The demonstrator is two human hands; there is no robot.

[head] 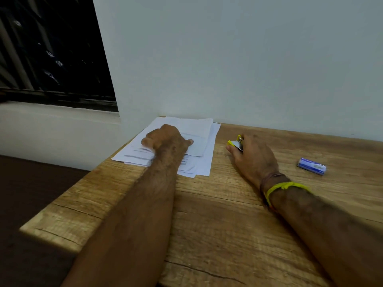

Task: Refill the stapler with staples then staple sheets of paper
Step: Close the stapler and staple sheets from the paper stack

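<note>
Dim indoor light, soft overall blur, wide-angle bending at edges.

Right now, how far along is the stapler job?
Nothing looks finished. In hand: the right hand grips the yellow stapler on the wooden table, and the left hand holds the paper stack. The staple box lies apart, untouched, so refilling and stapling seem still ahead.
</note>
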